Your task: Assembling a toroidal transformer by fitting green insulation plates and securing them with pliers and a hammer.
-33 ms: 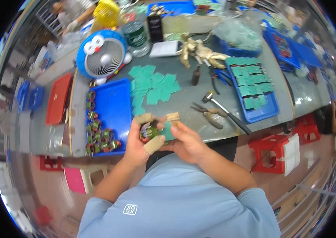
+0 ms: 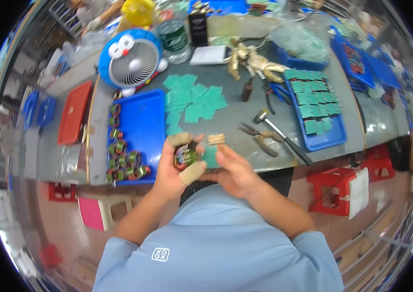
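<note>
My left hand [image 2: 167, 171], tan tape wrapped round its thumb and a finger, is closed on a small round part with a dark green body and pale wire ends [image 2: 185, 156]. A thin green square sheet [image 2: 210, 156] is pinched in my right hand [image 2: 235, 170], right beside the round part. Tan tape also covers a fingertip of that hand. Whether sheet and part touch is hidden by the fingers. Both hands are over the table's front edge. Similar round parts [image 2: 126, 163] lie along the left side of a blue tray [image 2: 143, 114].
Loose green sheets [image 2: 192, 100] lie beyond my hands. To the right are pliers [image 2: 264, 138], a hammer [image 2: 284, 136], a small brown bottle [image 2: 247, 90] and a blue tray [image 2: 321, 141] of sheet-covered parts. A blue fan [image 2: 131, 61] and a water bottle [image 2: 173, 39] stand farther back.
The view has shifted slightly, so the table's things appear a little higher and farther right. More of the green sheet shows by my right fingers. Both hands keep their hold.
</note>
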Tool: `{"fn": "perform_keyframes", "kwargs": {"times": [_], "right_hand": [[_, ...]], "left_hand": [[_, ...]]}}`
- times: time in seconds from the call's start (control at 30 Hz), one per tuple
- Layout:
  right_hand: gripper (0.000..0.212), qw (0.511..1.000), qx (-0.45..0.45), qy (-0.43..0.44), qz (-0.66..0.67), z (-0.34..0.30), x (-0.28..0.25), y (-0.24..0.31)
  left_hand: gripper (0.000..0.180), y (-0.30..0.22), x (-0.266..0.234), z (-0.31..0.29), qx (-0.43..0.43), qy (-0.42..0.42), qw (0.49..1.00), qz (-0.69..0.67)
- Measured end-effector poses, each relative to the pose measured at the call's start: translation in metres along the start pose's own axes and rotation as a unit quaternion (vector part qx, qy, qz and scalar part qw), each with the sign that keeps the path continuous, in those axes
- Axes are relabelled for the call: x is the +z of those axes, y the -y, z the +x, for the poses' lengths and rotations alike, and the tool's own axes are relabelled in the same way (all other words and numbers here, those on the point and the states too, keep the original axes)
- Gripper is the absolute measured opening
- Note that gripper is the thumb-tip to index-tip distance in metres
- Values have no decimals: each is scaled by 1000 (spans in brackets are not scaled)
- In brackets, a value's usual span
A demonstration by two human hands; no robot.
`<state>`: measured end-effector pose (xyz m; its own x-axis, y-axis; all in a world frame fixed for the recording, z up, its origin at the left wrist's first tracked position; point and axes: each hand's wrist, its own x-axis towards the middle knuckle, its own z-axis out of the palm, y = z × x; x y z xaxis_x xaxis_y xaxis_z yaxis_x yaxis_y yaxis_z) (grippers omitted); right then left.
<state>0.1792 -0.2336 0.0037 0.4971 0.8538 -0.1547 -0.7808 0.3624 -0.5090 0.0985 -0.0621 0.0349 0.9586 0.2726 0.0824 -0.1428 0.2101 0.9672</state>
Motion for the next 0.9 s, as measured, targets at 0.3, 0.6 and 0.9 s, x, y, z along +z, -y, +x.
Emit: {"fn": "perform_keyframes", "kwargs": {"times": [0.3, 0.6, 0.9], "right_hand": [[61, 994, -57, 68, -60, -6, -19, 13], [65, 956, -149, 38, -249, -13, -17, 7], [68, 883, -246, 40, -397, -14, -17, 11]], "left_hand": [[57, -14, -28, -12, -83, 21, 994, 72], [58, -25, -9, 0, -6, 146, 951, 273], [53, -16, 5, -2, -38, 118, 983, 137]]}}
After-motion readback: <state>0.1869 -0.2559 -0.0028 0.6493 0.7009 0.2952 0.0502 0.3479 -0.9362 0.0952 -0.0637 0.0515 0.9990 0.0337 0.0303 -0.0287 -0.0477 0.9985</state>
